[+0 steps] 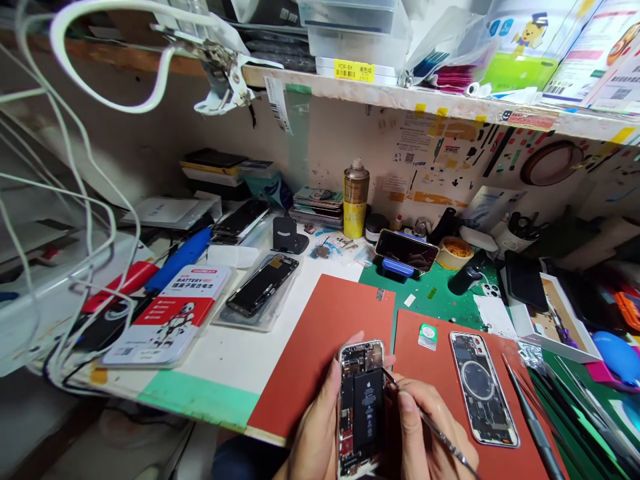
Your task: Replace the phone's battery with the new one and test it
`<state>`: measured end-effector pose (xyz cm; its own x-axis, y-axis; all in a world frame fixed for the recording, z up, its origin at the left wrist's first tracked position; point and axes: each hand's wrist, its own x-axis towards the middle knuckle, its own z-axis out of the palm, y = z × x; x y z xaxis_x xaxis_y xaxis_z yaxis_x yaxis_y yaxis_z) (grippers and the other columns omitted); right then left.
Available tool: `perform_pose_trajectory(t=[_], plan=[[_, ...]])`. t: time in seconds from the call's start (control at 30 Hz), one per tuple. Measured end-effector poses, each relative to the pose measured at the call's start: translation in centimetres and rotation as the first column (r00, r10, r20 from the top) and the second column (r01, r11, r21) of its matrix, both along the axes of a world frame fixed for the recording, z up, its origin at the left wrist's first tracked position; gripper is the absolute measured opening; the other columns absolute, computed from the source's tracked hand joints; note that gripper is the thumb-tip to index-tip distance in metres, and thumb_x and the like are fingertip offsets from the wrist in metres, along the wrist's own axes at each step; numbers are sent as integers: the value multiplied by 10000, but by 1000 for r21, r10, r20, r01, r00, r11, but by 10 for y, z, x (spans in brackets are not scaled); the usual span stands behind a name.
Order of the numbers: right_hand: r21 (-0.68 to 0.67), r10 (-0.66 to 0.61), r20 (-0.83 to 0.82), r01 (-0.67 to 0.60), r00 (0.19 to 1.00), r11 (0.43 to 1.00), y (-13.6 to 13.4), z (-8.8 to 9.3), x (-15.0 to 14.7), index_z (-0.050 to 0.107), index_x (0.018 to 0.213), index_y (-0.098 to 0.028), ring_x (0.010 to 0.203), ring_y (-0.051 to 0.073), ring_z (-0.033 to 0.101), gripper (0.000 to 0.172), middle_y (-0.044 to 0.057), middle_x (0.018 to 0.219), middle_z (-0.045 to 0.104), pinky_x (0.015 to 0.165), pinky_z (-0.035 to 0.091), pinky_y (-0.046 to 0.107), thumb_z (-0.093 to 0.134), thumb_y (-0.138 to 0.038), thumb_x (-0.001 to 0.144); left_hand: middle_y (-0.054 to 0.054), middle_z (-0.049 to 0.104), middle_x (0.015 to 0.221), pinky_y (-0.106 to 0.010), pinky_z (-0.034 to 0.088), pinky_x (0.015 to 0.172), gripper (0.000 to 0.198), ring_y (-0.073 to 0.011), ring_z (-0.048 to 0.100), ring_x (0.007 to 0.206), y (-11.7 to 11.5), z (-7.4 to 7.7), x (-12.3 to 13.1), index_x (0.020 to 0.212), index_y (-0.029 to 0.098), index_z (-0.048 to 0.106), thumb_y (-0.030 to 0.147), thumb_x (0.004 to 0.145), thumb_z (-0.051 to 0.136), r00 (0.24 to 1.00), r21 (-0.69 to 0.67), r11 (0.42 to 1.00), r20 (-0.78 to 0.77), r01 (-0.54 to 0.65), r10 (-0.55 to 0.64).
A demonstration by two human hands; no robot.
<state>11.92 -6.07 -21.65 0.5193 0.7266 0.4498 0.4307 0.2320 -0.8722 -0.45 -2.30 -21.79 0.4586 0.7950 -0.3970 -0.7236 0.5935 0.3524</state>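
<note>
My left hand [319,427] is wrapped round an opened smartphone [346,413], its inside facing up and its black battery [369,410] showing. In my right hand [425,420] is a thin metal pry tool [440,437], pinched between thumb and fingers. Its dark tip meets the phone's right edge beside the top of the battery; whether it presses on anything there I cannot make out. To the right, the detached phone back [483,387] with its round charging coil lies on the red-brown mat [415,383].
A driver-like tool [533,413] and several tweezers lie at the right. At the left stand a battery package [170,317] and a phone screen [263,285] in a clear tray. Behind are a spray can [355,200] and a propped phone [407,250]. A shelf [390,97] hangs overhead.
</note>
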Motion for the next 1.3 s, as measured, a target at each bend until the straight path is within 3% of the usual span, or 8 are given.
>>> perform_pose_trajectory(t=[0.2,0.37,0.57,0.77,0.87,1.1,1.3], plan=[[-88,-26,-113,16,993,996,1,3,-6,780,921,-265,783,175,766,201,21,901,808,758,556,250,620,-310,1033,-102,696,1437,-504,363,1237,604,-302,626,1363,-2,-9,0,1636,363,367,502,1069,521,1000,25,1000,26,5,-5],[-28,-64,-172,60,983,998,0,1,-9,789,916,-246,809,212,769,173,58,935,815,757,572,289,659,-307,1013,-121,666,1472,-572,337,1245,539,-330,609,1383,-4,-19,-1,1597,368,443,424,1071,545,998,110,994,-65,-10,18],[-209,-2,-246,-51,969,977,1,-1,6,779,888,-244,815,189,766,296,43,880,789,715,565,225,615,-442,1035,-130,652,1485,-545,308,1267,575,-313,581,1415,-1,-16,1,1636,346,368,467,1087,488,1000,57,998,-20,5,-4],[-213,134,-66,-145,989,966,1,-1,24,760,894,-234,657,144,729,293,16,793,757,593,545,178,577,-395,1056,-134,660,1475,-526,322,1258,567,-293,622,1372,-1,-15,1,1645,335,349,386,1098,486,995,88,996,-100,5,4],[-233,186,-24,-186,982,954,2,2,28,751,904,-226,626,137,718,286,11,762,742,582,548,167,565,-376,1062,-130,685,1445,-511,354,1238,568,-286,654,1332,-1,-12,2,1644,327,356,410,1097,486,992,72,997,-124,0,9],[-180,197,-258,-247,946,952,11,14,31,753,796,-208,636,170,739,397,46,756,744,604,606,198,583,-464,1047,-148,709,1407,-437,539,1030,715,-279,762,1092,3,-2,3,1652,325,335,584,1026,563,989,5,1000,-145,27,-26],[-172,182,-321,-247,929,954,13,17,32,744,794,-213,661,171,752,361,41,759,749,627,614,199,629,-466,1023,-143,734,1363,-444,587,935,767,-285,776,1007,6,-4,4,1661,354,297,610,1001,592,986,-17,999,-161,37,-39]])
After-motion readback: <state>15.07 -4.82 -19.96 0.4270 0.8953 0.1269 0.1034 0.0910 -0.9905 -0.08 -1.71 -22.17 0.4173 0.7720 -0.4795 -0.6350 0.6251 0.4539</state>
